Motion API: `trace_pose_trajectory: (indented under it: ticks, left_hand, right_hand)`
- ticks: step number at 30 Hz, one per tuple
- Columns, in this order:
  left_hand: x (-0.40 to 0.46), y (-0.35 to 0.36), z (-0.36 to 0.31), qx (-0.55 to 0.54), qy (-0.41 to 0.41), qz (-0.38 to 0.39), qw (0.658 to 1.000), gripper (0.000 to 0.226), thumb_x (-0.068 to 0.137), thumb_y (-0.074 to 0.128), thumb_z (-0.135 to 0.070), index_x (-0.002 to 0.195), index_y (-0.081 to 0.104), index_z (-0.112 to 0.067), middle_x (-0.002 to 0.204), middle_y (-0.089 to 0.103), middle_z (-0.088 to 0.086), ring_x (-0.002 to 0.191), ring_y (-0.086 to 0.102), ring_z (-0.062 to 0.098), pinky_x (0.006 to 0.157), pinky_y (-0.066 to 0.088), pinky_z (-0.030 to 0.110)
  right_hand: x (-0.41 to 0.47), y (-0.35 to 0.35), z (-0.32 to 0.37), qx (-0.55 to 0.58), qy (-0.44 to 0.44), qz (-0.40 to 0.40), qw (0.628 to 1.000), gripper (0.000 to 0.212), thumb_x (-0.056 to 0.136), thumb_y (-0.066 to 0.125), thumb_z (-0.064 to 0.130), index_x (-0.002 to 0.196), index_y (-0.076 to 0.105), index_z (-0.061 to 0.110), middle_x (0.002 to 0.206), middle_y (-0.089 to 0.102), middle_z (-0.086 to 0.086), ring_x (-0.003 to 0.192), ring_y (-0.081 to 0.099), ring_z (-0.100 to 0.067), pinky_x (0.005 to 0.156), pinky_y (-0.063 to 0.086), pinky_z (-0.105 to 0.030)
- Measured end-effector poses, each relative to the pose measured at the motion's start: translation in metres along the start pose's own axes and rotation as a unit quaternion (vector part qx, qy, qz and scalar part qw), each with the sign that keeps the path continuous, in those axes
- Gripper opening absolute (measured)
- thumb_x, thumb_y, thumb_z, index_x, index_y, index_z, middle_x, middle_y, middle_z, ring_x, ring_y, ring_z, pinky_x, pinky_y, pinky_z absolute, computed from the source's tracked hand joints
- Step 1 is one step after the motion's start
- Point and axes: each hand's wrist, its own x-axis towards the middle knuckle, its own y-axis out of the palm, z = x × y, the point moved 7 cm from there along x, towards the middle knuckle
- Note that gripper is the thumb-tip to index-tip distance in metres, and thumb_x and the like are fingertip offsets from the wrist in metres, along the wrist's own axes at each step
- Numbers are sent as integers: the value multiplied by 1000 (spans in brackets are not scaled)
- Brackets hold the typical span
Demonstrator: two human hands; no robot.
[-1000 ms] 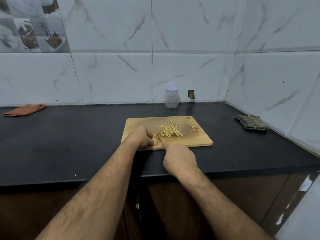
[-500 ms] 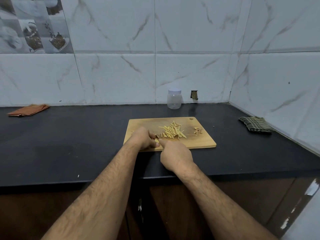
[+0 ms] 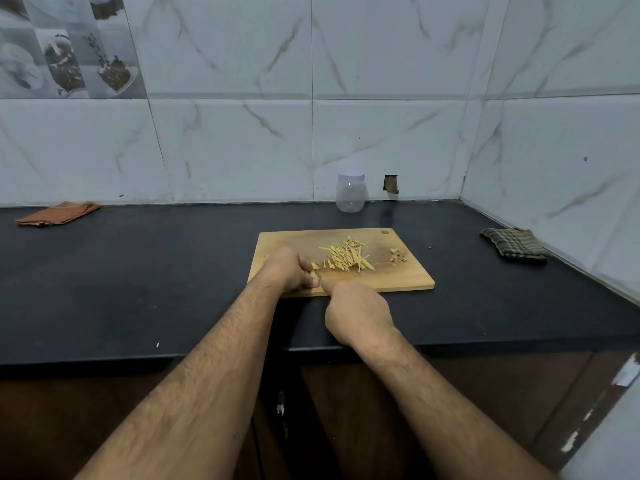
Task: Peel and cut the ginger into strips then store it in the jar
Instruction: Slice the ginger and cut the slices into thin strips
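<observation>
A wooden cutting board (image 3: 398, 275) lies on the black counter with a pile of pale ginger strips (image 3: 346, 258) in its middle. My left hand (image 3: 289, 270) curls over a small piece of ginger (image 3: 314, 266) at the board's near left part. My right hand (image 3: 356, 311) grips a knife whose handle is hidden in the fist; only a sliver of blade (image 3: 319, 274) shows beside the ginger piece. A clear plastic jar (image 3: 350, 197) with a white lid stands closed by the back wall, beyond the board.
Brown ginger peel scraps (image 3: 397, 256) lie near the board's right end. An orange cloth (image 3: 57, 213) sits at the far left of the counter (image 3: 138, 271). A green checked cloth (image 3: 514, 244) lies by the right wall. Tiled walls close off the back and right.
My right hand has shifted slightly left and forward toward my left hand, bringing the blade up against the ginger piece. The strip pile and jar stay put.
</observation>
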Motion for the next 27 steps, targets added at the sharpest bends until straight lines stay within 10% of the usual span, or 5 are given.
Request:
trace_pose_trajectory:
  ticks: [27]
  left_hand:
    - [-3,-2,1,-5,7,9,1000,13,80,80,-7,93,79,-10,60,59,-3,55,46,10,69,42,25]
  right_hand:
    - [14,1,2,44,19,-30,998,60,94,48,9,149,42,34,133,60,-4,121,55,-25,92,48,-35]
